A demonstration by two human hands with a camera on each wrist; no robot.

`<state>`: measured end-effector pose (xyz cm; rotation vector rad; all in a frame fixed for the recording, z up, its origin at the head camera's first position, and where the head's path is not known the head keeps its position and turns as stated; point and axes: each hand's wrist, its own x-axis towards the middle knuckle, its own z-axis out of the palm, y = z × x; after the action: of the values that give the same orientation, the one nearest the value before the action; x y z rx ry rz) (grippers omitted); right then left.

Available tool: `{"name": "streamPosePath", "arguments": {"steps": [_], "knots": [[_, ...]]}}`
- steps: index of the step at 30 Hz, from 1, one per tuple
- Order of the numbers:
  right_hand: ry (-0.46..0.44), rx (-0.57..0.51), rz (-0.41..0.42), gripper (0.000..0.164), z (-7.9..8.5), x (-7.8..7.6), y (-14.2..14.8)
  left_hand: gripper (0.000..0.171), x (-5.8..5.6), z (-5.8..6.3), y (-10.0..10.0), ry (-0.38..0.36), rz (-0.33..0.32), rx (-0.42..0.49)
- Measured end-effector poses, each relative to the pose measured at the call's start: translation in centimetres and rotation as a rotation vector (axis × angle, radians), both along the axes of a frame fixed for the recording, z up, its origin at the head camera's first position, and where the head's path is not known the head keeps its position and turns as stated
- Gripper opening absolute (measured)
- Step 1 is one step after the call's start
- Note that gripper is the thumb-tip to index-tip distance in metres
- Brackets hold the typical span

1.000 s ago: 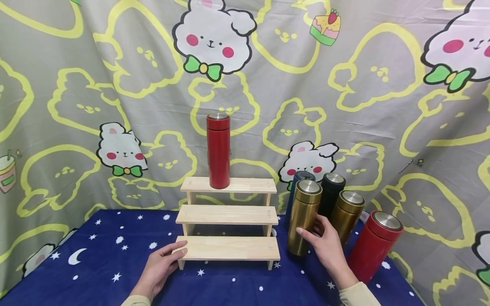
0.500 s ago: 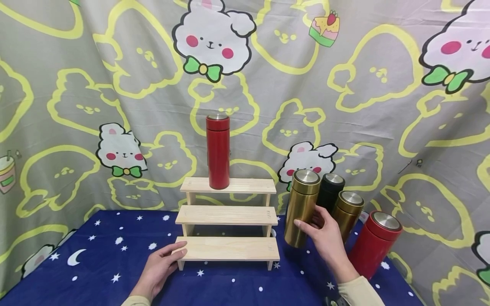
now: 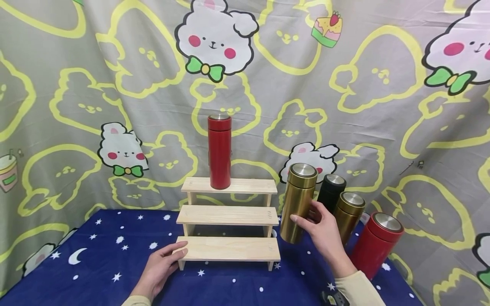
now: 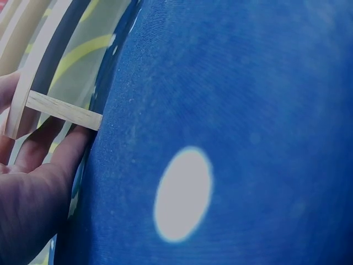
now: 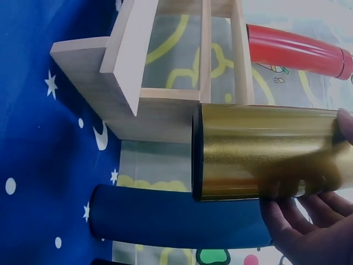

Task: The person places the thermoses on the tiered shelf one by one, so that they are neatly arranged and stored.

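Note:
A gold thermos (image 3: 295, 208) is held in my right hand (image 3: 325, 233), fingers and thumb around its side. It tilts slightly, off the table, right of the three-tier wooden stand (image 3: 229, 248). In the right wrist view its dark base points toward the stand. My left hand (image 3: 158, 265) grips the left end of the stand's lowest board; the left wrist view shows fingers (image 4: 69, 149) beneath the board near a leg. On the top tier a red thermos (image 3: 220, 157) stands upright.
Right of the held flask stand a black thermos (image 3: 331, 191), another gold thermos (image 3: 348, 216) and a red thermos (image 3: 377, 244). A blue thermos (image 5: 176, 215) shows in the right wrist view. A navy star-print cloth (image 3: 126, 263) covers the table; a patterned curtain (image 3: 160, 123) hangs behind.
My right hand has lifted the gold thermos off the table and moved it up and slightly left, toward the stand. The left hand stays on the stand.

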<state>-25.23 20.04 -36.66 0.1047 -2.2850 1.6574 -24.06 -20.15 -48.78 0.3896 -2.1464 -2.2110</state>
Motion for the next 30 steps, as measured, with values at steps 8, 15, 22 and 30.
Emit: {"name": "streamPosePath", "arguments": {"steps": [8, 15, 22, 30], "knots": [[0.009, 0.011, -0.007, 0.068, 0.3, -0.3, -0.3, 0.042, 0.0, 0.1, 0.0, -0.012, 0.003, -0.013], [0.019, 0.015, 0.003, 0.067, 0.8, -0.5, -0.7, 0.044, 0.0, 0.2, 0.1, -0.013, 0.001, -0.009], [0.017, 0.019, 0.019, 0.069, 1.5, -0.4, -0.8, 0.043, 0.1, 0.2, 0.1, -0.006, 0.002, -0.003], [0.014, 0.029, 0.019, 0.071, 2.3, -0.4, -1.0, 0.043, 0.1, 0.2, 0.0, -0.011, 0.001, -0.011]]}}
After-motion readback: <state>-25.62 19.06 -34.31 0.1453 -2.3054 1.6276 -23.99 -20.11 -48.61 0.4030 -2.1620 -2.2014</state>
